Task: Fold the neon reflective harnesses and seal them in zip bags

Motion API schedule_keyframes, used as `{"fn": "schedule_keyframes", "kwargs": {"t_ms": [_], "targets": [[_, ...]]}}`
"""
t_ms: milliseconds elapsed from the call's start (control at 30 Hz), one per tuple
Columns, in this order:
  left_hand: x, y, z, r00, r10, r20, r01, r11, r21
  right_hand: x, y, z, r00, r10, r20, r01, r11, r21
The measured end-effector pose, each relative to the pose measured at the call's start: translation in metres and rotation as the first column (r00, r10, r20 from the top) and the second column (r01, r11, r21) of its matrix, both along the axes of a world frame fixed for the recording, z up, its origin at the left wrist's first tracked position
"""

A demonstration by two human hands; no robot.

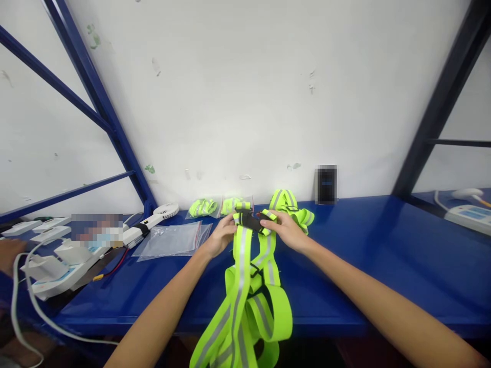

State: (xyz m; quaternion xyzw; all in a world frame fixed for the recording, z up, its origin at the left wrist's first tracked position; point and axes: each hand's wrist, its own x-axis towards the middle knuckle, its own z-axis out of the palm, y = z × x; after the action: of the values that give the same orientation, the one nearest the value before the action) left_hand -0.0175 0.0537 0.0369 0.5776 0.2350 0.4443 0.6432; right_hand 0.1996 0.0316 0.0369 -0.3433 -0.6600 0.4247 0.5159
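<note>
Between my two hands I hold up a neon yellow reflective harness (pixel 241 260) with grey stripes. My left hand (pixel 223 234) grips the left end of its black buckle part (pixel 251 221). At the right end, the fingers of my right hand (pixel 286 229) are closed on the strap and buckle. From there the looped straps hang over the front edge of the table. Behind my right hand lies another bundle of neon strap (pixel 305 217). Whether the buckle is fastened is hidden by my fingers.
Clear zip bags (pixel 171 240) lie left of my hands, with a bagged neon strap (pixel 203 207) behind them. A white handheld fan (pixel 165 210), a power strip (pixel 53 278) and cables fill the left side. A dark box (pixel 326 185) leans against the wall. Another person's hand (pixel 11 255) shows at far left.
</note>
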Motion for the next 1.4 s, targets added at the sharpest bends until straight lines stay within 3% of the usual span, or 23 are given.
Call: {"fn": "schedule_keyframes", "kwargs": {"t_ms": [67, 133, 267, 367, 467, 567, 700, 833, 1000, 1300, 1400], "targets": [[-0.001, -0.002, 0.002, 0.995, -0.09, 0.045, 0.093, 0.994, -0.061, 0.0, 0.002, -0.002, 0.998, -0.062, -0.016, 0.062, 0.998, 0.004], [0.0, -0.004, 0.003, 0.994, -0.094, 0.051, 0.098, 0.993, -0.07, 0.0, 0.001, 0.0, 0.997, -0.077, -0.029, 0.077, 0.997, 0.007], [0.007, -0.005, -0.004, 0.989, -0.048, -0.139, 0.046, 0.999, -0.016, -0.005, -0.006, 0.005, 0.986, -0.041, -0.163, 0.033, 0.998, -0.046], [0.013, -0.004, -0.011, 0.973, -0.013, -0.229, 0.016, 1.0, 0.01, -0.01, -0.007, 0.006, 0.946, -0.04, -0.323, -0.021, 0.983, -0.184], [0.019, -0.001, -0.018, 0.978, 0.067, -0.196, -0.066, 0.998, 0.012, -0.013, -0.007, 0.005, 0.896, -0.074, -0.438, -0.08, 0.944, -0.322], [0.02, 0.005, -0.023, 0.977, 0.172, -0.129, -0.172, 0.985, 0.011, -0.013, -0.01, 0.004, 0.851, -0.001, -0.524, -0.205, 0.92, -0.335], [0.015, 0.012, -0.028, 0.957, 0.28, -0.076, -0.28, 0.96, 0.017, -0.014, -0.015, 0.004, 0.842, 0.114, -0.528, -0.307, 0.905, -0.295], [0.011, 0.015, -0.031, 0.957, 0.282, -0.071, -0.281, 0.959, 0.026, -0.015, -0.012, -0.001, 0.84, 0.143, -0.523, -0.329, 0.901, -0.282], [0.014, 0.009, -0.027, 0.966, 0.237, -0.108, -0.236, 0.972, 0.02, -0.016, -0.005, -0.009, 0.867, 0.121, -0.483, -0.28, 0.92, -0.273], [0.023, -0.001, -0.022, 0.984, 0.173, 0.037, -0.164, 0.971, -0.174, -0.017, -0.006, -0.009, 0.872, 0.015, -0.489, -0.233, 0.892, -0.388], [0.023, 0.002, -0.025, 0.98, 0.199, 0.031, -0.192, 0.969, -0.156, -0.018, -0.005, -0.011, 0.871, 0.032, -0.49, -0.243, 0.895, -0.373]]}}
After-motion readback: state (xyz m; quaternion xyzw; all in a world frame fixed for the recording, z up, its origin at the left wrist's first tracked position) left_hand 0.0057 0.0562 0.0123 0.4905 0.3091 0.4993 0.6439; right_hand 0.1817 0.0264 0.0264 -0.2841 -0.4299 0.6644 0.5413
